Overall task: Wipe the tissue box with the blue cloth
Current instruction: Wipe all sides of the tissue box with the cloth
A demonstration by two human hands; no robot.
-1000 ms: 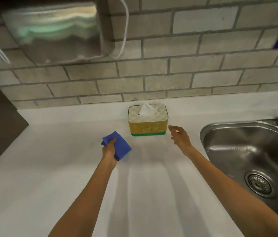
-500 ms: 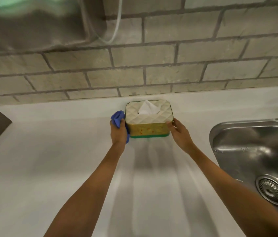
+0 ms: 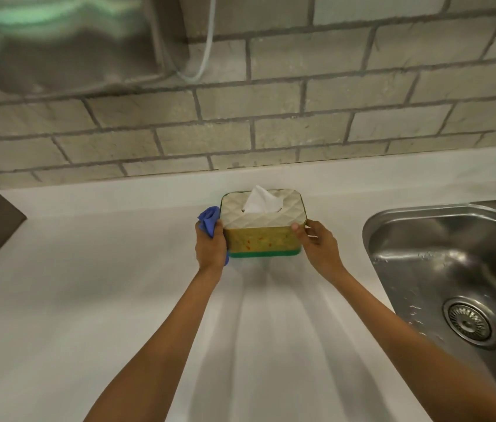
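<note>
A tissue box (image 3: 262,226) is held between two bare hands on a white worktop (image 3: 88,300), close to a brick wall (image 3: 271,117). The box has a pale quilted lid, a yellowish speckled side, a green base band, and a white tissue (image 3: 260,199) standing up from the slot. The left hand (image 3: 210,248) is closed around a bunched blue cloth (image 3: 208,222), which is pressed against the left end of the box; part of the cloth shows above the fingers and a sliver below the palm. The right hand (image 3: 320,245) is set against the right end, its thumb laid on the front upper corner, the other fingers (image 3: 312,231) curled round the end, so the box is steadied rather than lifted, as far as can be judged. The step in hand appears to be wiping the left end. It would be done well if the box were braced firmly by the right hand while the cloth is drawn flat along the side with even pressure, kept below the lid slot so the tissue is not caught or dampened. The box lies directly between the two sets of fingers, touching both. A steel sink (image 3: 441,269) lies beyond the right hand, well apart from the box.
</note>
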